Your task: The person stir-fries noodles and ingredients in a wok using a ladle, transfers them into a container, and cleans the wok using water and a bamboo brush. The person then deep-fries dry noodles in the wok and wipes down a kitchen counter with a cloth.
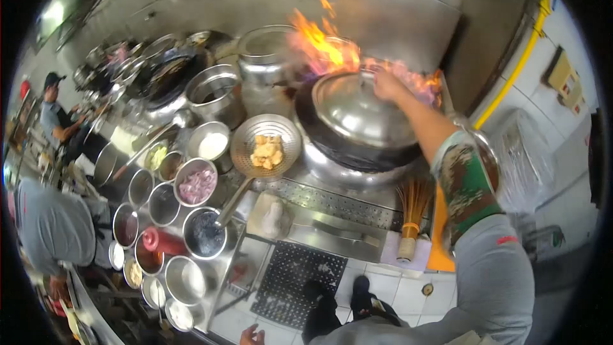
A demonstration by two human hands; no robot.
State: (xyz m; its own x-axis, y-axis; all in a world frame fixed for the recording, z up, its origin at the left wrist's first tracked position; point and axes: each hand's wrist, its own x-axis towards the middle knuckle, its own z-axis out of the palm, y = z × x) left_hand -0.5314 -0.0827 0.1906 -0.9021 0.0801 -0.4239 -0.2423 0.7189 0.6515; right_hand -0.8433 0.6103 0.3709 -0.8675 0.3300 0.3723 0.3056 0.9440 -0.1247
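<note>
A domed metal lid sits over a large dark wok on the stove. My right hand is closed on the knob at the top of the lid, the arm reaching in from the right. Flames rise behind the wok. Low at the bottom edge, my left hand hangs over the floor, fingers partly spread and holding nothing. Left of the wok, a perforated strainer holds golden fried pieces, its handle resting toward a bowl of dark liquid.
Metal bowls stand at the left, one with sliced pink onion, beside a red bottle. A bamboo brush and a folded cloth lie on the front ledge. Two people work at the far left.
</note>
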